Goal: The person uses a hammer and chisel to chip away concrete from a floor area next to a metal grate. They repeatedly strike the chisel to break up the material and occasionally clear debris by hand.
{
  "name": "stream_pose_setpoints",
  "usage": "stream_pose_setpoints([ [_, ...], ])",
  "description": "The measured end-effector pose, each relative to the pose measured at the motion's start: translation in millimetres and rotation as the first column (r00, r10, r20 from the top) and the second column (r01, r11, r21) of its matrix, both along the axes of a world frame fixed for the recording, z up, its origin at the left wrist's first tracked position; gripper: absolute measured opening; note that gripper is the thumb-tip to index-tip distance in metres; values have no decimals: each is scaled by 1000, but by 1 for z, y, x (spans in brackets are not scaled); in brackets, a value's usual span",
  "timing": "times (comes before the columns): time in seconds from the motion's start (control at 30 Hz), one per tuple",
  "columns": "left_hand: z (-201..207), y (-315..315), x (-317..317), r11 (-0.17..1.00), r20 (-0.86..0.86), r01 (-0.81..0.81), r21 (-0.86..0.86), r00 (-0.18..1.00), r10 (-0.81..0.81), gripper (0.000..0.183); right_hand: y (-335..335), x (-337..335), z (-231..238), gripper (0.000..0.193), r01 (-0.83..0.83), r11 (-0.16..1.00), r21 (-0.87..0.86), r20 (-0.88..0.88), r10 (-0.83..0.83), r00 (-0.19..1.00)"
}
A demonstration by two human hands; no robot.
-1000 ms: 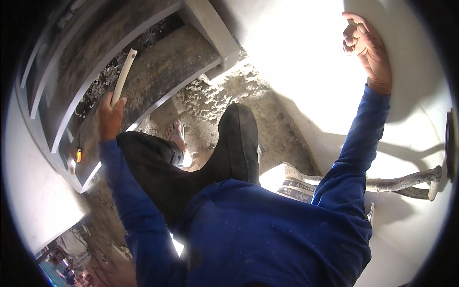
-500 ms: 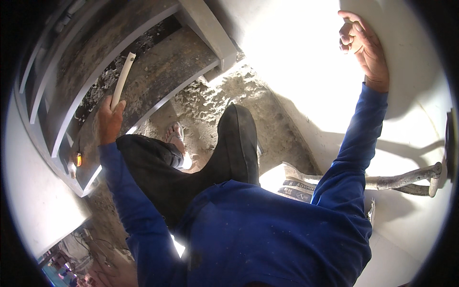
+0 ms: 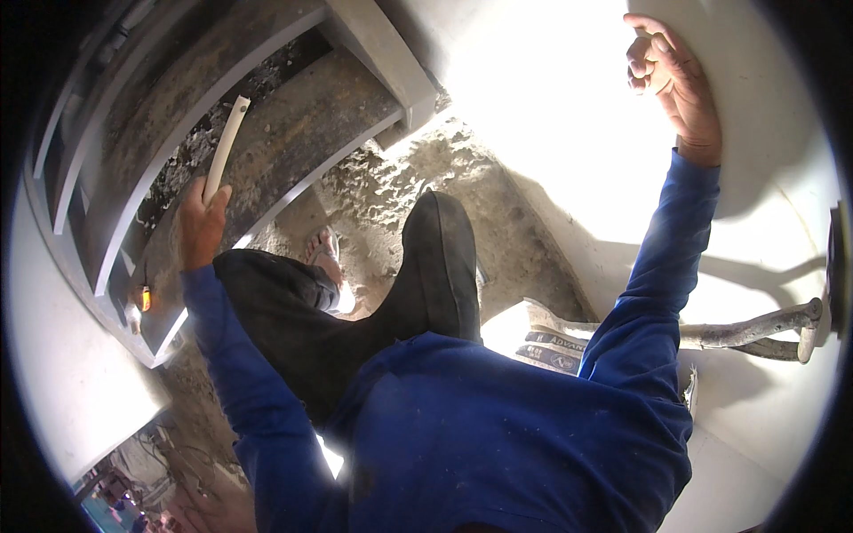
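Note:
My left hand (image 3: 203, 231) is closed round the lower end of a pale, narrow plastic-looking strip (image 3: 227, 147). The strip points up and away over dark, dusty steps with pale edges (image 3: 293, 133), and a small dark hole shows near its far end. Up at the right, my right hand (image 3: 680, 84) is raised beside a brightly lit white wall (image 3: 755, 115). Its fingers are curled, with one digit stretched further out at the top. Glare hides what lies between them, if anything.
My dark-trousered legs (image 3: 435, 266) and one foot (image 3: 327, 249) are over rough, rubble-covered ground (image 3: 498, 231). At the right, a dusty tool handle (image 3: 755, 333) lies near a printed bag (image 3: 551, 351). A small orange object (image 3: 147, 298) sits at the left end of a step.
Both hands keep their grip shapes and shift only very slightly in the picture. The pale strip stays in my left hand.

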State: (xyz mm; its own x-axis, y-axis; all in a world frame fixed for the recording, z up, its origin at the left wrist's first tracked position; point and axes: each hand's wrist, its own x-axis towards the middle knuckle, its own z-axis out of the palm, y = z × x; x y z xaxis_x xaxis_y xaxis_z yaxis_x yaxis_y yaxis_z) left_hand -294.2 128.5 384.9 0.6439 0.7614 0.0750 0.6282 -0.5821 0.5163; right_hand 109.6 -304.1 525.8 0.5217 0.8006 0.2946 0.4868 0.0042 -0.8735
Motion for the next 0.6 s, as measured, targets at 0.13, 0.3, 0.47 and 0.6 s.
stream_pose_setpoints([
  [0.13,2,-2,1,998,27,38,47,999,-39,33,0,2,-1,48,-19,1000,8,53,19,998],
  [0.3,5,-5,1,1000,10,-1,15,1000,1,32,0,-4,-1,40,92,995,30,9,-92,996],
  [0.47,5,-5,1,999,-11,0,44,1000,0,31,1,-6,-2,33,87,993,78,-22,-85,996],
  [0.6,5,-4,0,1000,-16,0,26,1000,0,32,0,-1,-2,42,15,999,34,-31,-14,999],
])
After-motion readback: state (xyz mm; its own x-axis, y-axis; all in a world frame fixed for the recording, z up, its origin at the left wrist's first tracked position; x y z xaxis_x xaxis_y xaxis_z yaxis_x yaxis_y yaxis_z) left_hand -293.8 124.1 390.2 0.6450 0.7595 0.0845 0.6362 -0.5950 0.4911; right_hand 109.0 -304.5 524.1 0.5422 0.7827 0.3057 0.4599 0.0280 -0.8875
